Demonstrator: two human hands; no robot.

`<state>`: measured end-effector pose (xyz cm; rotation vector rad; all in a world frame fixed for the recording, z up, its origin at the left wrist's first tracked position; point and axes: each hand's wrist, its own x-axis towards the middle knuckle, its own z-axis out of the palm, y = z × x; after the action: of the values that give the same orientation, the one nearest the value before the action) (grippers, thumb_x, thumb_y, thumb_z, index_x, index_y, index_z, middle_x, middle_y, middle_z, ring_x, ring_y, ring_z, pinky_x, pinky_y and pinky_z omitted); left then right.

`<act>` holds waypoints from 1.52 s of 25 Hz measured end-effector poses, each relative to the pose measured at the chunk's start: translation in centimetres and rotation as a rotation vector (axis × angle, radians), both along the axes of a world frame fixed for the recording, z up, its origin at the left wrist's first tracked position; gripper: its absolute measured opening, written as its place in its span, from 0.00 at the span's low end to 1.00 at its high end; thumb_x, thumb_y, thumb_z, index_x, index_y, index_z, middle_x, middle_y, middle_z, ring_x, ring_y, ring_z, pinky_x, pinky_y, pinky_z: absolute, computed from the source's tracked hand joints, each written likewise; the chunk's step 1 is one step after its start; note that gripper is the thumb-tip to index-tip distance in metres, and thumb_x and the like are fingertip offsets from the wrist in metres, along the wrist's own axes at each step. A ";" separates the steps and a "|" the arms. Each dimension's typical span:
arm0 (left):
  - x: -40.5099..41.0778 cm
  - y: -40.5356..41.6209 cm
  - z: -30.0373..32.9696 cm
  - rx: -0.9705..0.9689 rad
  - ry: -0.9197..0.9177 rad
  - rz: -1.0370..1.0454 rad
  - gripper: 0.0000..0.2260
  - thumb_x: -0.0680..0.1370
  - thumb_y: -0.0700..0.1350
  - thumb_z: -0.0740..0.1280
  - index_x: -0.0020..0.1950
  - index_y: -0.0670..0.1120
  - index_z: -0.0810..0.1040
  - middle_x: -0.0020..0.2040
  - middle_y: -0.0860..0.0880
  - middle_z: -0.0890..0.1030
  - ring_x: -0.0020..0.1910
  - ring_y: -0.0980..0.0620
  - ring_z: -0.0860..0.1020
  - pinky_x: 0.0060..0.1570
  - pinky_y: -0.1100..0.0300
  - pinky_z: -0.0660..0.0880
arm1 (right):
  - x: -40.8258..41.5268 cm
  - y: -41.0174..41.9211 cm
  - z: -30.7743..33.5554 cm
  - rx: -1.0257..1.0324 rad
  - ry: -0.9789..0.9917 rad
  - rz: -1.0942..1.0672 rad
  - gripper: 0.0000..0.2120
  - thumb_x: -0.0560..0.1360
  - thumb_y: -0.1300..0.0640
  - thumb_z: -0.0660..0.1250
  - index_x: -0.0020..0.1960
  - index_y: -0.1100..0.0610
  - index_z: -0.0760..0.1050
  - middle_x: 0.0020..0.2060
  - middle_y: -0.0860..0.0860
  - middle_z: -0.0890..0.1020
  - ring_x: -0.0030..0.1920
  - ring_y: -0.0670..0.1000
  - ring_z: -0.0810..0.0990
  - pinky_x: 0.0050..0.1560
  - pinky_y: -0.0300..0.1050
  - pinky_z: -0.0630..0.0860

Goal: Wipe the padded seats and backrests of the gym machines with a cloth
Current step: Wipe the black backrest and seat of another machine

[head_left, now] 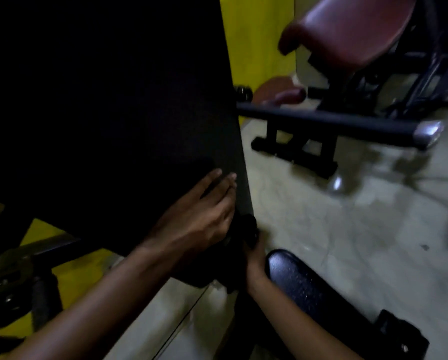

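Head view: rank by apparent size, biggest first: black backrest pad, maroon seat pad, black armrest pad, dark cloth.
1. Black backrest pad, fills most of the left half; very near the camera, which inflates it.
2. Maroon seat pad and black armrest pad look alike; different distances, not ranked.
3. Dark cloth, mostly hidden by the hands.

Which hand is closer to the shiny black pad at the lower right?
The right hand. It grips a dark cloth just beside the shiny black pad; the left hand lies farther left, flat on the black backrest.

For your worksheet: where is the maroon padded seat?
In the head view, the maroon padded seat sits upper right, above the black bar.
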<state>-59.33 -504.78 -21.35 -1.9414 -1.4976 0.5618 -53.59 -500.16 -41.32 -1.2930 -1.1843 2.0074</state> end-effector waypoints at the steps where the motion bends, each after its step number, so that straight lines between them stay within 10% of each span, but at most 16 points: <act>1: 0.3 0.2 2.5 0.030 -0.009 0.016 0.21 0.73 0.38 0.52 0.51 0.34 0.82 0.54 0.34 0.81 0.60 0.36 0.77 0.65 0.43 0.61 | 0.6 1.2 2.2 0.065 0.019 -0.004 0.23 0.73 0.53 0.67 0.65 0.56 0.66 0.58 0.57 0.77 0.58 0.56 0.76 0.60 0.55 0.72; 5: 1.3 0.4 11.5 0.127 0.006 0.095 0.21 0.73 0.38 0.52 0.55 0.32 0.80 0.58 0.33 0.79 0.61 0.35 0.76 0.67 0.45 0.58 | 2.6 6.3 13.8 0.218 0.110 0.039 0.10 0.76 0.59 0.64 0.56 0.52 0.68 0.46 0.50 0.78 0.47 0.52 0.78 0.42 0.41 0.72; 9: 2.1 0.3 16.1 0.214 0.040 0.118 0.22 0.73 0.39 0.52 0.59 0.32 0.78 0.61 0.34 0.77 0.62 0.36 0.75 0.68 0.45 0.58 | 2.4 9.7 25.2 0.447 0.261 0.033 0.15 0.72 0.60 0.67 0.58 0.56 0.74 0.53 0.53 0.80 0.54 0.52 0.78 0.55 0.46 0.74; 15: 2.6 1.8 19.2 0.278 0.053 0.153 0.22 0.75 0.39 0.52 0.63 0.35 0.76 0.66 0.36 0.74 0.66 0.38 0.72 0.69 0.43 0.59 | 2.0 12.6 34.1 0.624 0.454 0.082 0.06 0.72 0.61 0.64 0.42 0.51 0.76 0.37 0.46 0.78 0.41 0.46 0.76 0.40 0.37 0.71; 25: 2.7 7.1 18.6 0.550 -0.010 0.605 0.23 0.80 0.48 0.54 0.68 0.35 0.71 0.66 0.37 0.74 0.66 0.39 0.73 0.63 0.43 0.71 | -0.4 16.5 27.9 0.407 0.418 0.541 0.13 0.77 0.62 0.60 0.37 0.47 0.71 0.34 0.42 0.75 0.43 0.47 0.74 0.41 0.41 0.68; 32: 3.3 8.0 17.9 0.562 0.121 0.647 0.20 0.82 0.46 0.53 0.68 0.36 0.71 0.65 0.37 0.74 0.67 0.39 0.71 0.66 0.44 0.64 | -1.3 16.9 29.6 0.440 0.610 0.534 0.04 0.68 0.54 0.60 0.37 0.47 0.72 0.34 0.44 0.74 0.36 0.44 0.73 0.39 0.40 0.68; 38: 2.9 9.2 16.6 0.318 0.295 0.631 0.16 0.78 0.43 0.59 0.59 0.34 0.77 0.59 0.37 0.78 0.66 0.37 0.71 0.73 0.42 0.50 | -0.8 18.0 22.1 0.340 0.300 0.723 0.11 0.76 0.61 0.60 0.39 0.49 0.71 0.35 0.46 0.73 0.41 0.49 0.72 0.41 0.43 0.66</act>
<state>-56.39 -495.56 -4.77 -1.0756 -1.8584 0.7776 -54.35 -482.14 -19.26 -0.3915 -1.9073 2.2074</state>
